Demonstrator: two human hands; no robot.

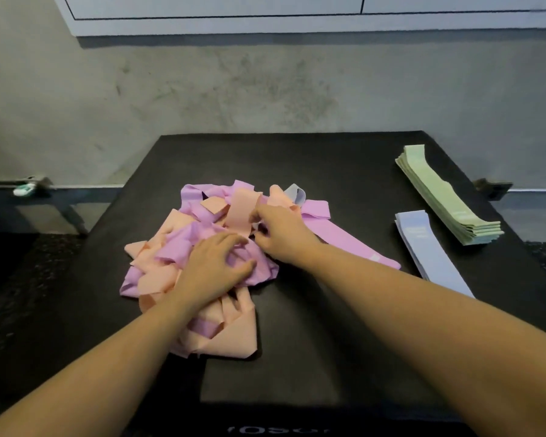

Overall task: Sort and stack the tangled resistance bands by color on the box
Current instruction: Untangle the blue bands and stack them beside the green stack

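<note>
We see the black box (pixel 312 326) against a grey wall (pixel 265 89). At its centre lies the pink-and-peach tangle (pixel 183 247); right of it sit green (pixel 445 197) and blue (pixel 429 247) stacks. Left hand (pixel 215 263) presses it, fingers spread; right hand (pixel 278 231) pinches a band.

A tangled heap of pink and peach resistance bands (pixel 183 257) lies crumpled near the middle of the black box (pixel 312 326), loops folded over one another, with a single pale blue band (pixel 295 193) poking up at its far edge. One pink band (pixel 347 239) stretches flat out of the heap toward the right. Farther right, a neat stack of green bands (pixel 445 197) lies flat along the box's right edge, running from far to near. Just beside it, nearer the heap, a low stack of pale blue bands (pixel 429 250) lies flat in the same direction.
</note>
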